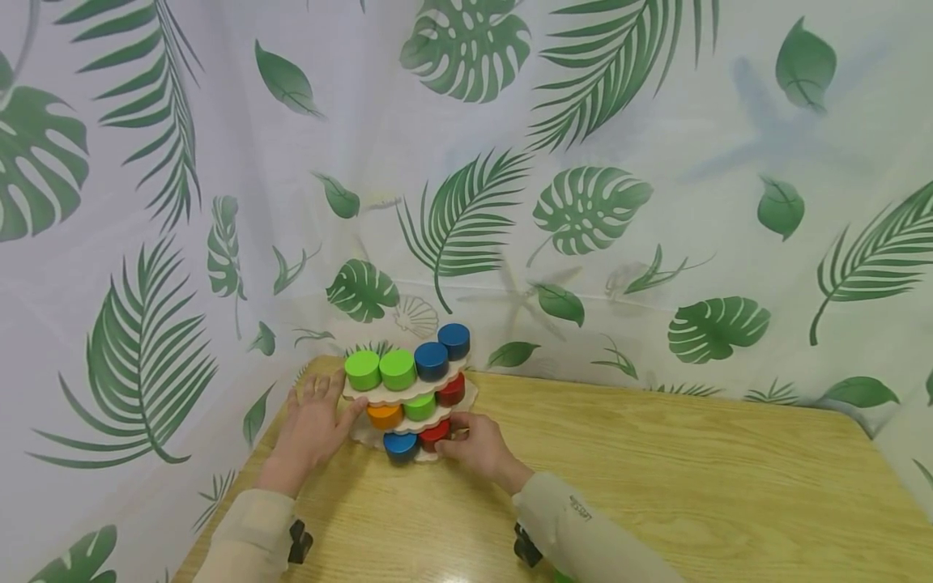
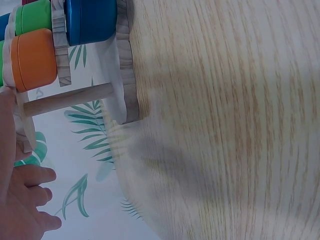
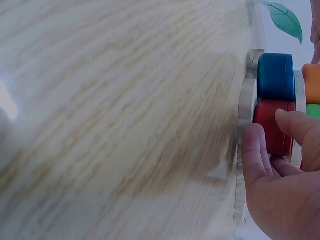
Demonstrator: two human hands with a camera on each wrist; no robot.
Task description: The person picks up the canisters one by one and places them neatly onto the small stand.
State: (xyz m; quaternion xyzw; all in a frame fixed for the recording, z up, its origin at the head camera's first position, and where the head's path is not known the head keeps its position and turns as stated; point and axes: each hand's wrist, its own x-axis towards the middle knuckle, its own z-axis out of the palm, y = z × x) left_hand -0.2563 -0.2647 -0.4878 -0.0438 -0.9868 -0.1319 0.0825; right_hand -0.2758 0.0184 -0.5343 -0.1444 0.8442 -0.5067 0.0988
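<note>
A three-tier wooden stand with wavy-edged shelves bears round, coloured cylinders. On the top shelf sit two green cylinders and two blue cylinders. The middle tier carries an orange cylinder, a green one and a red one. My left hand grips the left end of the top shelf, its thumb along the edge. At the bottom tier, my right hand pinches a red cylinder between thumb and fingers. Directly beside it stands a blue cylinder.
The stand is near the back left corner of a wood-grain table. Leaf-printed white sheeting hangs close behind and on the left. A wooden post joins the shelves. Part of a green thing shows at the bottom edge, under the right sleeve.
</note>
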